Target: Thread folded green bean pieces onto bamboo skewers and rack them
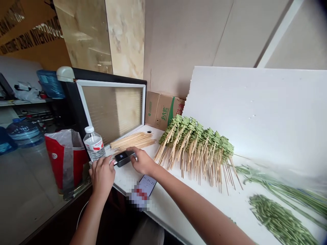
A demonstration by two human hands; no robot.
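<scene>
Foremost, item one: small black device (124,158), lying on the white table (163,204) near its left edge, just in front of the water bottle (94,144).

Left hand (102,175): fingers bent together at the device's left end; whether they pinch it cannot be told.

Right hand (141,161): fingers stretched and loosely apart, resting on the device's right end, not closed around it.

Phone (147,183): flat on the table between the forearms, screen lit.

Bare bamboo skewers (133,140): one bundle just behind the device.

Skewered green vegetables (196,146): large heap to the right, sticks pointing forward.

Cut green pieces (278,217) and long green stalks (281,187): far right of the table.

Red bag (67,156): beside the bottle, off the table's left edge.

Cardboard box (163,110): against the wall behind.
</scene>
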